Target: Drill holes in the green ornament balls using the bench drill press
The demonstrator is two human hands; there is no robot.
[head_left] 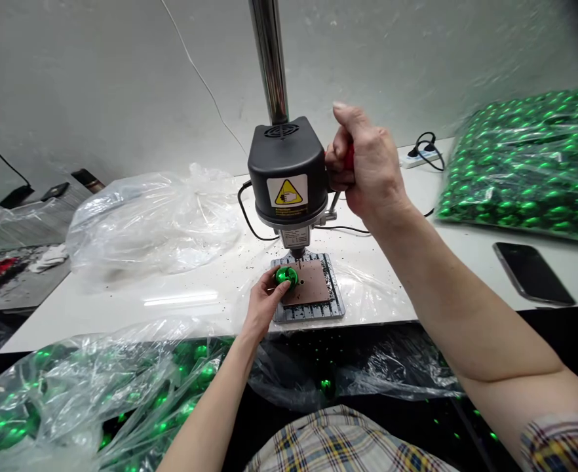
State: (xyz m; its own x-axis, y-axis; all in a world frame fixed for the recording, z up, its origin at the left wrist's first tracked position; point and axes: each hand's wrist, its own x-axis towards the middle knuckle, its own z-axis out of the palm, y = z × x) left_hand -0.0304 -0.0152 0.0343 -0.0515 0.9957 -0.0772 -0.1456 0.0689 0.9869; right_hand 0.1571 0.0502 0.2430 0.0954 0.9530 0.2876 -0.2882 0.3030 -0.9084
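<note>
A black drill press [286,164] with a yellow warning label stands on a chrome column. My right hand [365,157] is wrapped round its red-knobbed lever [349,159] at the machine's right side. Below, my left hand [264,295] holds a shiny green ball [287,278] between thumb and fingers, over the left part of a pinkish-brown board [313,288]. The board lies on the slotted grey base [335,313]. The drill bit [299,263] points down just right of the ball's top; whether it touches the ball cannot be told.
A bag of green balls [529,164] lies at the right, near a phone [533,273] and a power strip [424,156]. Crumpled clear plastic [156,219] is at the back left. Another bag with green balls [87,393] sits below the table's front edge. Dark chips surround the base.
</note>
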